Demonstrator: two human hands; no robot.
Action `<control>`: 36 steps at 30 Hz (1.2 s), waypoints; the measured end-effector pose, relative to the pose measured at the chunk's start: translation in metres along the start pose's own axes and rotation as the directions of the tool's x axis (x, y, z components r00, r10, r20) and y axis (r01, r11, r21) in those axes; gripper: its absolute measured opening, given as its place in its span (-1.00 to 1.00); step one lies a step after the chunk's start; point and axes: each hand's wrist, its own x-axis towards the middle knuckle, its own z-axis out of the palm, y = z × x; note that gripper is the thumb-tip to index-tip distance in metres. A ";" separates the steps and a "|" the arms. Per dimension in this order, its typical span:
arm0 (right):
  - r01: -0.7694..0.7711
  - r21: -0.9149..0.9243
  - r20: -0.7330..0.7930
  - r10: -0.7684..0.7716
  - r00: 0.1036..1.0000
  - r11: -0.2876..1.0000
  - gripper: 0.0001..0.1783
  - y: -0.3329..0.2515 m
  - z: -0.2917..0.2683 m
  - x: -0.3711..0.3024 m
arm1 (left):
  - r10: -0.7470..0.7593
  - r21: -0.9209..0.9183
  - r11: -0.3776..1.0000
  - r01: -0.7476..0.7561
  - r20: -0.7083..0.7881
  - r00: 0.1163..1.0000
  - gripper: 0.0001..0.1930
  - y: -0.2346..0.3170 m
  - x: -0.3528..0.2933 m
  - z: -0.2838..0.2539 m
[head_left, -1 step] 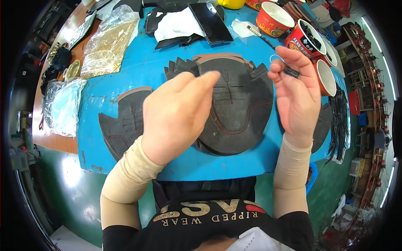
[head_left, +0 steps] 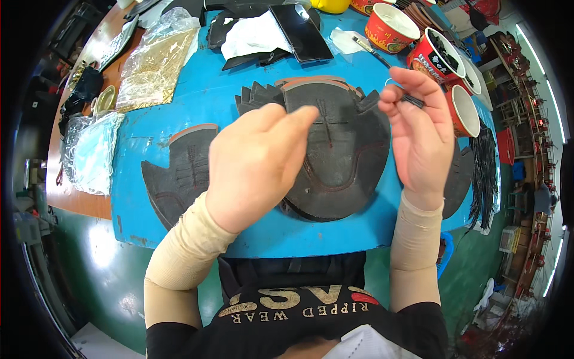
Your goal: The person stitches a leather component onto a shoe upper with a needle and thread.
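Observation:
My left hand (head_left: 254, 161) is closed, thumb and forefinger pressed together over the left part of a stack of dark grey, shaped leather-like pieces (head_left: 341, 161). Whatever it pinches is too small or hidden to make out. To the right of the stack, my right hand (head_left: 424, 140) is raised with curled fingers closed around a small black piece (head_left: 412, 100). A thin pale strand (head_left: 388, 82) shows by its fingertips. The top piece of the stack carries dark red stitching and a row of fine marks.
Similar dark pieces lie at left (head_left: 173, 179) and right (head_left: 459, 185). Red paper tubs (head_left: 391, 30) and a brush (head_left: 372, 51) sit at the back right, black strips (head_left: 483, 179) by the right edge. Plastic bags (head_left: 92, 152) lie left; a black phone-like slab (head_left: 301, 33) lies behind.
My left hand has shifted slightly right. The right hand has moved a little left, and the black piece in it has turned to look narrower.

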 end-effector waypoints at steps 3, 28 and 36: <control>0.108 -0.220 -0.017 -0.115 0.993 0.970 -0.69 0.012 0.008 -0.001 | 0.088 0.089 0.991 -0.100 0.129 0.988 -0.69 0.004 0.003 0.001; 0.149 -0.122 -0.008 -0.151 0.988 0.981 -0.76 0.007 0.005 -0.005 | 0.082 0.033 0.996 -0.086 0.120 0.989 -0.69 -0.005 0.003 0.007; -0.077 -0.021 0.023 0.077 0.997 0.997 -0.67 0.002 0.023 -0.011 | -0.337 -0.665 0.622 0.413 0.248 0.908 -0.71 0.013 0.003 -0.010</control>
